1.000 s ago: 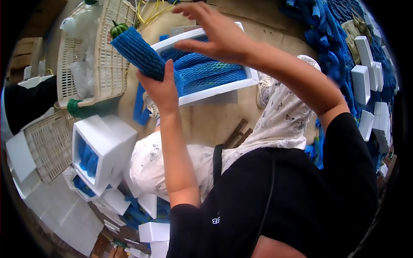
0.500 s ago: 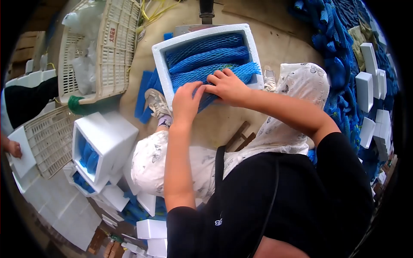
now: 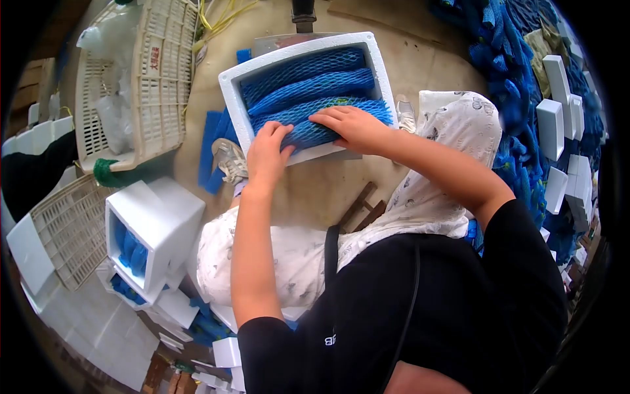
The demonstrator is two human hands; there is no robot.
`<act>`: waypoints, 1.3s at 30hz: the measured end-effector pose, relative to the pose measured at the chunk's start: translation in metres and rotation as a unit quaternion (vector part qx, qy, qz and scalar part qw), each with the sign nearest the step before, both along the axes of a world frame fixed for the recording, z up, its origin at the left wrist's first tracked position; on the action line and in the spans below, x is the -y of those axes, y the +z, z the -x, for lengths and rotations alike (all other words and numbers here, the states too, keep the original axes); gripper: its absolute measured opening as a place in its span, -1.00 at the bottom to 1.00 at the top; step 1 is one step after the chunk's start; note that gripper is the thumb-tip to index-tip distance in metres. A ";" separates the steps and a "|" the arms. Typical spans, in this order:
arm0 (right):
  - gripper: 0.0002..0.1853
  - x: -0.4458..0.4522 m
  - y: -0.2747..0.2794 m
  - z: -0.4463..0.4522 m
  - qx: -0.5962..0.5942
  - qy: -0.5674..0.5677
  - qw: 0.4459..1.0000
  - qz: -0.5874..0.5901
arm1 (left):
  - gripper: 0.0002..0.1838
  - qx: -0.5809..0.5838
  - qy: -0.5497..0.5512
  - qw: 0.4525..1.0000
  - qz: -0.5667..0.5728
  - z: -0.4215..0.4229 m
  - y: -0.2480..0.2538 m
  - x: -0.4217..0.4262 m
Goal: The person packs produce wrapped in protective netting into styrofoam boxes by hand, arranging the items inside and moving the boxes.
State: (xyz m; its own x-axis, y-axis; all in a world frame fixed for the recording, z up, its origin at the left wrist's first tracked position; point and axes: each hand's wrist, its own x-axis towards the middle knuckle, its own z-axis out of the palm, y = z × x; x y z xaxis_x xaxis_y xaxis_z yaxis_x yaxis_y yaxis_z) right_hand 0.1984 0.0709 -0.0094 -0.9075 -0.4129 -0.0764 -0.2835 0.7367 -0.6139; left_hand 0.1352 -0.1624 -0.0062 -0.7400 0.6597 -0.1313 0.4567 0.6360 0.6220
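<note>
A white foam box [image 3: 231,92] stands tilted on the floor in front of me, holding long bundles in blue foam netting. My left hand [image 3: 266,154] is at the box's near left corner, fingers and thumb curled about the end of the nearest netted bundle [image 3: 308,134]. From the right, my right hand [image 3: 354,129] has its fingers over the top of the same bundle, with the thumb lower on its near side. The bundle lies inside the near wall. Behind it are further netted bundles [image 3: 315,85]; a little green and yellow shows through the mesh.
A white slatted crate [image 3: 161,85] with clear plastic bags stands at left. Below it is an open foam box [image 3: 154,223] with blue netted pieces. A blue netting heap [image 3: 502,59] and foam pieces [image 3: 550,128] lie at right. Another person's dark sleeve [image 3: 39,167] shows far left.
The nearest bundle has gone down into the box from above its near rim. Both hands have lowered with it and spread slightly apart. The view has shifted a little.
</note>
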 end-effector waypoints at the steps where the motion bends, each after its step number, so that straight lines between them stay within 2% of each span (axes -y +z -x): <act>1: -0.33 0.003 0.001 -0.001 -0.017 -0.016 1.000 0.020 | -0.55 -0.075 0.013 0.996 0.035 -0.005 0.006 0.003; 2: -0.42 0.006 0.005 -0.003 0.001 -0.052 0.998 0.042 | -0.56 -0.093 0.013 0.995 0.029 -0.005 0.003 0.003; 3: -0.42 -0.001 0.015 0.003 -0.004 -0.052 0.998 0.039 | -0.56 -0.097 0.013 0.995 0.026 0.001 0.002 0.001; 5: -0.54 -0.017 0.030 0.004 0.119 -0.069 0.979 -0.151 | -0.60 -0.033 0.021 0.997 0.065 0.000 0.000 -0.002; 7: -0.62 -0.041 0.013 0.006 0.202 -0.058 0.961 -0.179 | -0.60 -0.052 -0.004 0.996 0.073 0.002 -0.011 -0.006; 8: -0.56 -0.051 -0.004 0.002 0.148 -0.029 0.980 -0.131 | -0.63 -0.031 -0.008 0.996 0.085 0.002 -0.009 -0.005; 10: -0.50 -0.043 -0.002 0.000 0.096 -0.027 0.984 -0.149 | -0.66 -0.023 -0.008 0.995 0.094 0.011 -0.008 -0.003; 11: -0.44 -0.035 0.000 -0.005 0.050 -0.026 0.985 -0.162 | -0.72 0.027 0.008 0.998 0.052 0.012 -0.010 0.004; 12: -0.34 -0.027 0.001 -0.011 0.041 -0.083 0.989 -0.119 | -0.76 0.079 0.023 0.997 0.012 0.013 -0.010 0.010; 13: -0.34 -0.025 0.002 -0.008 0.039 -0.083 0.989 -0.117 | -0.76 0.078 0.023 0.997 0.014 0.019 -0.011 0.014; 15: -0.33 -0.020 0.004 -0.004 0.040 -0.073 0.987 -0.134 | -0.84 0.062 0.120 0.987 -0.084 0.028 -0.013 0.017; 17: -0.36 -0.022 0.005 0.003 0.075 -0.063 0.986 -0.135 | -0.85 0.056 0.116 0.988 -0.089 0.034 -0.016 0.014; 19: -0.39 -0.022 0.006 0.003 0.031 -0.036 0.997 -0.054 | -0.86 0.081 0.041 0.991 -0.097 0.039 -0.020 0.012; 20: -0.43 -0.023 0.011 0.000 0.000 -0.070 0.998 -0.006 | -0.84 0.118 0.073 0.987 -0.085 0.042 -0.022 0.010; 21: -0.43 -0.028 0.028 0.003 -0.001 -0.071 0.997 -0.005 | -0.84 0.117 0.072 0.987 -0.085 0.048 -0.025 0.008; 23: -0.47 -0.045 0.073 0.009 -0.020 -0.125 0.992 0.000 | -0.79 0.056 0.097 0.985 -0.135 0.051 -0.030 0.003; 25: -0.50 -0.068 0.091 0.010 -0.050 -0.176 0.981 0.072 | -0.69 0.147 0.210 0.962 -0.090 0.054 0.009 -0.022; 26: -0.50 -0.076 0.090 0.010 -0.020 -0.208 0.973 0.104 | -0.67 0.058 0.200 0.964 -0.162 0.051 0.007 -0.036; 27: -0.51 -0.080 0.090 0.010 -0.043 -0.221 0.968 0.109 | -0.66 -0.032 0.189 0.953 -0.233 0.053 0.004 -0.048; 29: -0.51 -0.077 0.093 0.011 -0.101 -0.210 0.972 0.035 | -0.70 -0.018 0.192 0.950 -0.246 0.046 -0.010 -0.051; 31: -0.51 -0.079 0.087 0.009 -0.121 -0.235 0.964 0.043 | -0.70 0.069 0.257 0.943 -0.198 0.028 -0.014 -0.047; 32: -0.50 -0.079 0.083 0.007 -0.136 -0.261 0.954 0.047 | -0.62 0.018 0.206 0.958 -0.201 0.017 -0.026 -0.040; 33: -0.48 -0.084 0.084 0.010 -0.100 -0.298 0.943 0.106 | -0.51 0.008 0.146 0.977 -0.155 0.005 -0.028 -0.036; 35: -0.49 -0.095 0.081 0.020 -0.135 -0.353 0.907 0.185 | -0.38 -0.117 0.049 0.992 0.000 -0.006 -0.018 -0.040; 36: -0.47 -0.101 0.080 0.024 -0.146 -0.375 0.896 0.187 | -0.32 -0.116 0.025 0.992 0.051 -0.006 -0.021 -0.044; 39: -0.39 -0.105 0.076 0.025 -0.113 -0.443 0.866 0.201 | -0.34 -0.142 0.014 0.986 0.083 0.003 -0.024 -0.058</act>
State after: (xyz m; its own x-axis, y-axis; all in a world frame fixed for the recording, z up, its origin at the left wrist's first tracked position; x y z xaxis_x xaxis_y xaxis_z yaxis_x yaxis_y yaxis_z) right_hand 0.1732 0.1760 0.0668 -0.8552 0.5011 0.1323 0.1377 0.4658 -0.8741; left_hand 0.1319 -0.1043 -0.0305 -0.7807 0.6246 -0.0201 0.5780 0.7339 0.3568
